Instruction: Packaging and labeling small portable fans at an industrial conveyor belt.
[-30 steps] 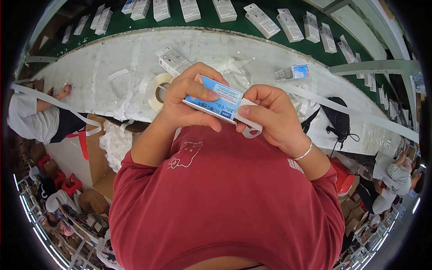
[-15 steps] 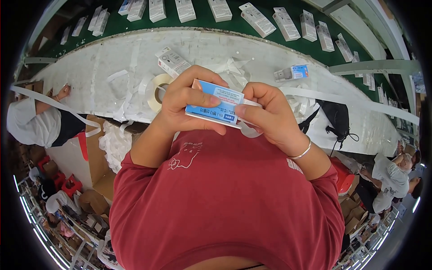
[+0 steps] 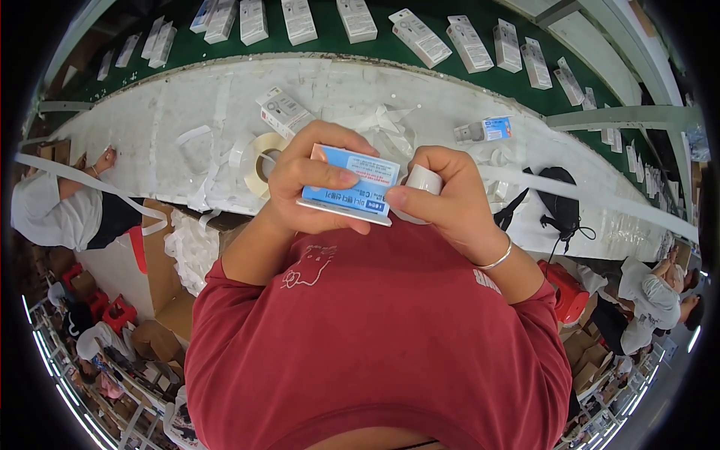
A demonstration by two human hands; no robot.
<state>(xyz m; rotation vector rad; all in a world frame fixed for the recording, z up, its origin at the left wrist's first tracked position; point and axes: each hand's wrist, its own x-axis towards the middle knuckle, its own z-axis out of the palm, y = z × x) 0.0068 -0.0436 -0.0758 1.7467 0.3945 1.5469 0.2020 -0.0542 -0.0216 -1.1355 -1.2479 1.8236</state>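
My left hand (image 3: 311, 172) is wrapped round a small blue and white carton (image 3: 352, 184), its thumb pressed on the printed face. The carton lies nearly flat in front of my chest, its right end toward my other hand. There, my right hand (image 3: 442, 191) pinches a white curved piece (image 3: 425, 180) between thumb and fingers, beside that end. Whether the piece is joined to the carton is hidden by my fingers. Just beyond my left hand are a roll of pale tape (image 3: 259, 163) and a white printed carton (image 3: 283, 111) lying on the worktable (image 3: 202, 90).
Several upright white cartons (image 3: 352, 20) line a green conveyor belt (image 3: 322, 54) along the far side. At the right lie a grey and blue pack (image 3: 484, 130) and a black bag (image 3: 559, 196). A cardboard box (image 3: 161, 262) holds white scraps. A person (image 3: 56, 202) works at the left.
My right hand has drawn slightly back and turned, and the white curved piece now shows in its pinch. The carton has come a little lower and tilted in my left hand.
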